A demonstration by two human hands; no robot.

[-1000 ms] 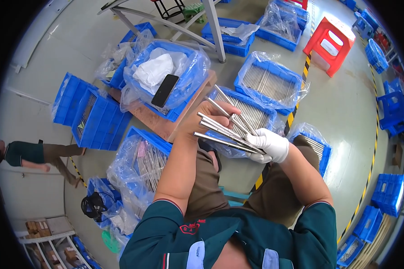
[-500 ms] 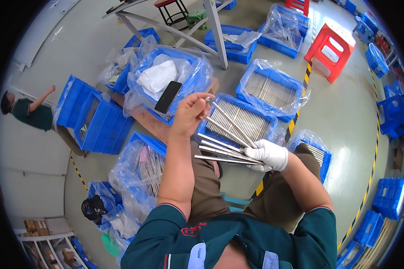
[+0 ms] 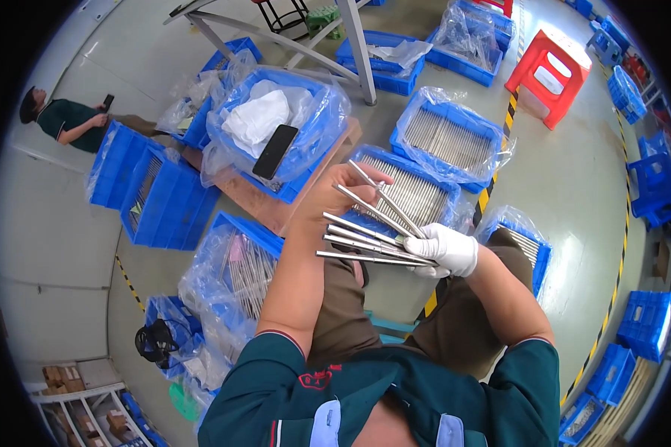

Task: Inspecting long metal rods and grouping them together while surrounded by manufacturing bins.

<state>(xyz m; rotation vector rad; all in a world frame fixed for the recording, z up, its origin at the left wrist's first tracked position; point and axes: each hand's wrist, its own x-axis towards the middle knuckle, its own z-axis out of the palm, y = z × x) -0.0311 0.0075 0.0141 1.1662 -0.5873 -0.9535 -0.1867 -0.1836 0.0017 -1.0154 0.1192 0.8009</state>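
Observation:
My right hand [image 3: 449,252], in a white glove, is closed round one end of several slim silver metal rods [image 3: 367,243]. The rods fan out to the left, each with a thin joint line or step along it. My bare left hand [image 3: 337,192] is at the free ends of the two upper rods, its fingers stretched out behind them; whether they touch is hard to tell. Beneath the hands stands a blue crate [image 3: 455,195] lined with clear plastic and filled with rows of similar rods.
Another crate of rods [image 3: 423,95] stands farther off. At left, a lined crate [image 3: 311,179] holds white cloth and a black phone [image 3: 276,151]. A red stool [image 3: 525,65] stands at far right. Beyond stacked crates [image 3: 173,216], a person [image 3: 74,123] holds a dark phone-like object.
My left hand has gone from pinching a rod's tip to reaching behind the rods, fingers extended. The rod bundle shifted slightly. The person at left turned and brought a dark object into view.

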